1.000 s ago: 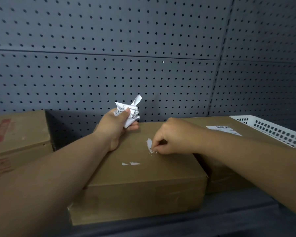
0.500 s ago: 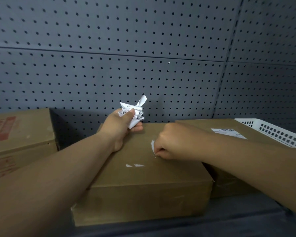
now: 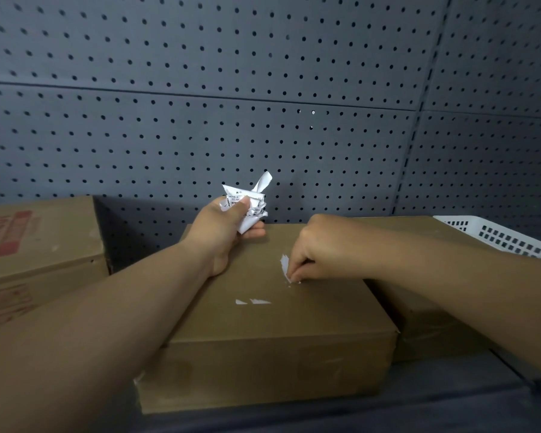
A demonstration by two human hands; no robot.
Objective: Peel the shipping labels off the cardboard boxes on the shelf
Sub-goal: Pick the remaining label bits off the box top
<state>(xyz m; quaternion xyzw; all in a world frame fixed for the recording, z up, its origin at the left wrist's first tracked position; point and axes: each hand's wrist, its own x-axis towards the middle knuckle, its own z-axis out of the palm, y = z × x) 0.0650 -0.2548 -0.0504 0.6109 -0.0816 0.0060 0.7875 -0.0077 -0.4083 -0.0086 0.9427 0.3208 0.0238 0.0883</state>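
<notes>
The likely failure is the label scrap (image 3: 284, 264) tearing instead of lifting whole: it is a thin sliver, and a sharp tug at its lower end could leave more paper stuck, like the two white flecks (image 3: 252, 302) nearer the front of the cardboard box (image 3: 263, 332). Centre right, the right hand (image 3: 320, 248) pinches that end with curled fingers. At centre, the left hand (image 3: 222, 232) clutches a crumpled label wad (image 3: 250, 203). The scrap is white, narrow and ragged, on the brown box top.
</notes>
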